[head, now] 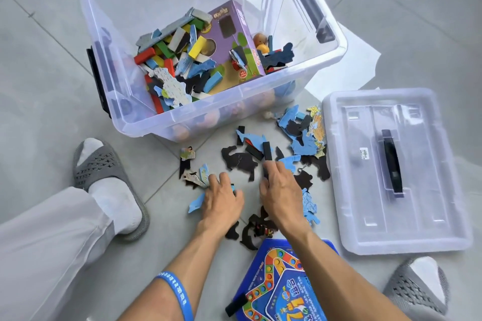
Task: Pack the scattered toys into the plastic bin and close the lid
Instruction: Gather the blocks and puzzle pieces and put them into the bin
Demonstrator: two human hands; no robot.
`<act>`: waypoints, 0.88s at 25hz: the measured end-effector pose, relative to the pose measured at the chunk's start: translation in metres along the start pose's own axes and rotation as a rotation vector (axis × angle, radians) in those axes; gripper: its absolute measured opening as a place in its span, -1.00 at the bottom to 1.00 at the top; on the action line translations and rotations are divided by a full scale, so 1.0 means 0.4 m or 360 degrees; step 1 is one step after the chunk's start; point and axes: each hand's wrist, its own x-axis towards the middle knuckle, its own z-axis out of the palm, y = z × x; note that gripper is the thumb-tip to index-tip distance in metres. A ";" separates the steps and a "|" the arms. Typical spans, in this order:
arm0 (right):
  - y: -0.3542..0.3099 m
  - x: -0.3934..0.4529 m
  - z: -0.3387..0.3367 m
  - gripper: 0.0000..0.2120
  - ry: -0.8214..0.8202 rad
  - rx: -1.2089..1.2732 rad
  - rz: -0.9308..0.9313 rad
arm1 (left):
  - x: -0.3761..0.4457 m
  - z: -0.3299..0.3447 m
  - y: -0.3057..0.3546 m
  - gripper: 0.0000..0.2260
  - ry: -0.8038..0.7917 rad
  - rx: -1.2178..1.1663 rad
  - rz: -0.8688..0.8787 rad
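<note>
the blue board game box (283, 284) lies closest, under the person's right forearm, with 1 black block (236, 304) resting on its near left corner. the clear plastic bin (125, 122) is the biggest thing here, standing open on the tiled floor well beyond the fingertips, and already holding a purple toy box (234, 41), a heap of coloured wooden blocks (167, 52) and several puzzle pieces. its clear lid (396, 172) lies flat on the floor off to the right of the right hand's fingers, black handle up, apart from the bin.

between the fingers and the bin the scattered puzzle pieces (300, 138) are spread over the floor, blue ones and black ones mixed, some just beside the fingertips and some behind the wrists.

the left hand (223, 199) is pressed down on the floor, fingers curled over a few blue pieces. the right hand (279, 187) has its fingers closed round a small stack of black pieces (266, 157), which stands up from the fist.

a blue wristband (177, 292) sits on the left forearm, and 2 grey slippers (107, 177) show at either side.
</note>
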 end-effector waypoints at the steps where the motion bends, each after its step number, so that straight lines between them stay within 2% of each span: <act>1: 0.003 0.015 0.001 -0.81 -0.0032 -0.0144 -0.0018 | -0.002 0.011 -0.002 -0.73 0.0024 0.0065 0.0056; 4: 0.013 0.047 0.014 -0.88 -0.0146 -0.0483 -0.0057 | 0.013 0.024 -0.012 -0.66 0.0070 0.0164 0.0199; 6: 0.008 0.057 0.017 -0.90 -0.0153 -0.0488 -0.0063 | 0.018 0.030 -0.007 -0.72 0.0076 0.0167 0.0280; 7: 0.005 0.057 0.016 -0.88 -0.0111 -0.0309 -0.0013 | 0.018 0.033 -0.003 -0.75 0.0082 0.0167 0.0303; 9: -0.001 0.054 0.005 -0.86 0.0017 0.0352 0.0233 | 0.021 0.038 0.002 -0.83 0.0107 0.0045 0.0281; 10: -0.002 0.059 -0.002 -0.88 0.0098 0.0671 0.0389 | 0.023 0.035 0.004 -0.88 0.0116 -0.0128 0.0180; 12: 0.006 0.088 -0.010 -0.87 0.0255 0.0964 0.0693 | 0.034 0.024 0.009 -0.88 0.0064 -0.0829 -0.0244; 14: 0.008 0.130 -0.022 -0.86 0.0271 0.0859 0.0805 | 0.045 0.005 0.018 -0.84 -0.0068 -0.1773 -0.0647; 16: 0.002 0.162 -0.028 -0.89 0.0158 0.0550 0.0619 | 0.056 -0.029 0.022 -0.87 -0.0207 -0.2342 -0.0769; 19: 0.002 0.187 -0.013 -0.84 -0.0094 0.0185 0.0278 | 0.076 -0.077 0.020 -0.88 -0.0303 -0.2605 -0.0701; 22: 0.006 0.193 -0.004 -0.87 0.0034 0.0213 0.0388 | 0.093 -0.100 0.007 -0.84 -0.0279 -0.2751 -0.0715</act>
